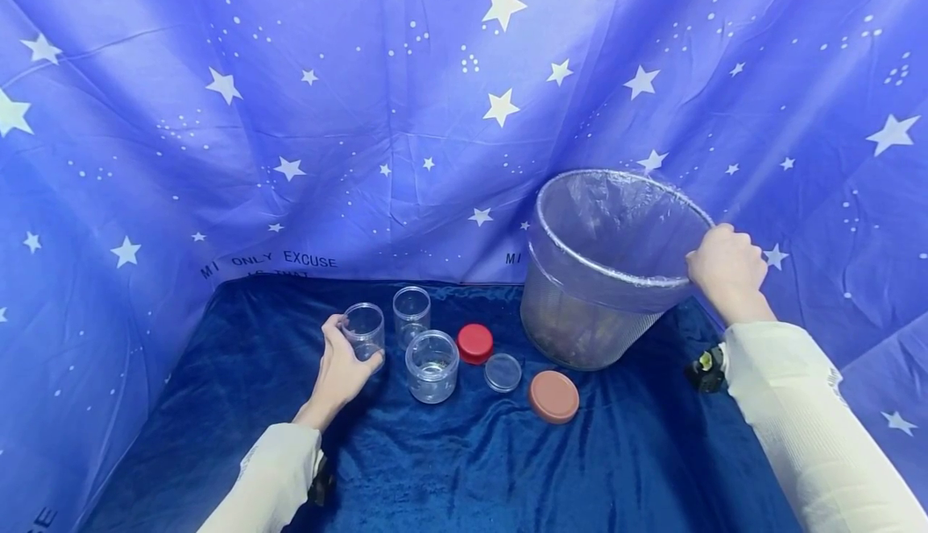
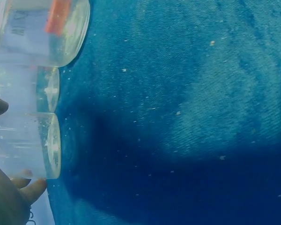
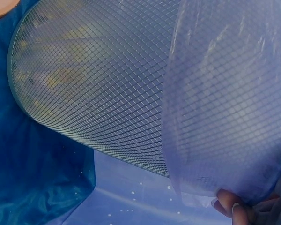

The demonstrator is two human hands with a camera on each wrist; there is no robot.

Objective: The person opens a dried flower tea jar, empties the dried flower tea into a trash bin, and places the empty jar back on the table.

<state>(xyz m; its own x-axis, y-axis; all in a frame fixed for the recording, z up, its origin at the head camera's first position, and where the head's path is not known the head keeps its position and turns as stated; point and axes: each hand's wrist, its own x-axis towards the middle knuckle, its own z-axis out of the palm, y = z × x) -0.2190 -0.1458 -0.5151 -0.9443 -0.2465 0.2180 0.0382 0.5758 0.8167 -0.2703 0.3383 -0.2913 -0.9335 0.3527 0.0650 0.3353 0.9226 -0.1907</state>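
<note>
With thumb and fingers on either side of it, my left hand (image 1: 342, 368) holds a clear jar (image 1: 364, 325) without a lid. The left wrist view shows the fingertips on the wall of this jar (image 2: 25, 145). A second clear jar (image 1: 412, 307) stands just behind to the right, and a wider clear jar (image 1: 432, 380) is in front of it; both are open at the top. My right hand (image 1: 727, 267) grips the right rim of a mesh wastebasket (image 1: 580, 324) lined with a thin see-through bag (image 3: 225, 93). In the right wrist view its fingers curl over the bag's edge.
A red lid (image 1: 474, 343), a clear lid (image 1: 503, 373) and a brownish-pink lid (image 1: 554, 397) lie between the jars and the wastebasket. Dark blue velvety cloth (image 1: 449, 477) covers the table. A blue curtain with stars (image 1: 348, 114) hangs behind and at the sides.
</note>
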